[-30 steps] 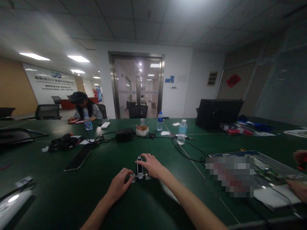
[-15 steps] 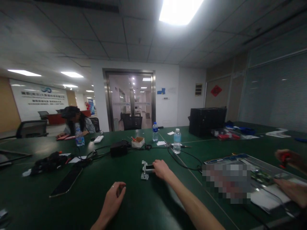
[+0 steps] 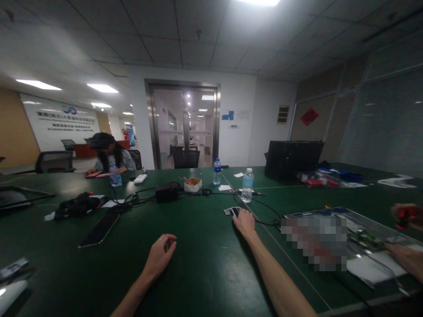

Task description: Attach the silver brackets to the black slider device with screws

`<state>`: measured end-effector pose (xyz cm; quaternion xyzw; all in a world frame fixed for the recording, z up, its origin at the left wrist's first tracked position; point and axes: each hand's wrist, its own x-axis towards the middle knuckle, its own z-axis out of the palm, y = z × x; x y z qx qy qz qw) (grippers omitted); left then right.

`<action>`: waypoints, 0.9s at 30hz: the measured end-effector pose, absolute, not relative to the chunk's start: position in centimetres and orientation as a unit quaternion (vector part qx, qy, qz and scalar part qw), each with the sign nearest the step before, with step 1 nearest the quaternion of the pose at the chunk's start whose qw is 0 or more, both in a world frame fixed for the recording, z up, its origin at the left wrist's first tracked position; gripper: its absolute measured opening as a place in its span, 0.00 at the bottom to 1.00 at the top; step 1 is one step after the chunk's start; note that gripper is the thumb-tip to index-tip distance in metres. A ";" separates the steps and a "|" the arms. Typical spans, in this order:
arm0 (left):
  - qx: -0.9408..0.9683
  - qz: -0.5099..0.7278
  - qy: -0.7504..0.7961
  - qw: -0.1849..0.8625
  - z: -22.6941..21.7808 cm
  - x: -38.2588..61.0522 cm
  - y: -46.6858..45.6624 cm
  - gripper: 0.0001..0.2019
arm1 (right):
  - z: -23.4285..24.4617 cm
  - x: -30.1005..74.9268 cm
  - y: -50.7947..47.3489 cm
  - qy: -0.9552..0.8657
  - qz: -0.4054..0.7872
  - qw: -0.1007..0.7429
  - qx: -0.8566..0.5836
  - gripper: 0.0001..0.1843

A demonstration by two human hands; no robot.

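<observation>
On the green table, my right hand is closed around the near end of a silver metal bracket with a dark strip. Its far flange pokes out past my fingertips; my hand covers the rest. The bracket lies at table level, just short of a clear water bottle. My left hand rests on its side on the table, with the fingers loosely curled, the thumb apart from them and nothing visible between.
A phone and tangled black cables lie to the left. Ahead are a black power adapter, a small open box and a blue-capped bottle. At right, a co-worker's hands are over a panel with circuit boards. Another person sits far left.
My right hand has carried the bracket forward and to the right, closer to the bottles. My left hand stays loosely curled on the table. The view has tilted down slightly.
</observation>
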<state>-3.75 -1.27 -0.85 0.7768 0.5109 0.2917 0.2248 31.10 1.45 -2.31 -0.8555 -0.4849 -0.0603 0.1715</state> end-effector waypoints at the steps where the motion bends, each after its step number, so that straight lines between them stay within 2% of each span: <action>1: 0.779 0.289 0.509 0.225 -0.8 -3.7 -1.3 0.14 | -2.3 31.0 1.7 -0.487 -0.068 0.175 -0.853 0.22; 4: 0.789 0.282 0.499 0.221 -1.1 -3.6 -1.3 0.13 | -2.2 31.0 2.7 -0.542 -0.084 0.171 -0.818 0.20; 9: 0.835 0.233 0.450 0.217 -1.5 -3.3 -1.7 0.13 | -2.4 31.4 5.0 -0.612 -0.070 0.134 -0.777 0.24; 15: 0.877 0.182 0.389 0.214 -0.9 -2.8 -2.4 0.11 | -2.9 31.2 8.0 -0.618 -0.064 0.098 -0.777 0.24; 23: 0.881 0.184 0.391 0.195 -0.7 -2.7 0.5 0.10 | -3.4 31.7 12.1 -0.605 -0.075 0.064 -0.790 0.20; 27: 0.893 0.170 0.371 0.188 -1.2 -2.6 1.1 0.10 | -3.5 32.0 13.8 -0.605 -0.086 0.055 -0.790 0.22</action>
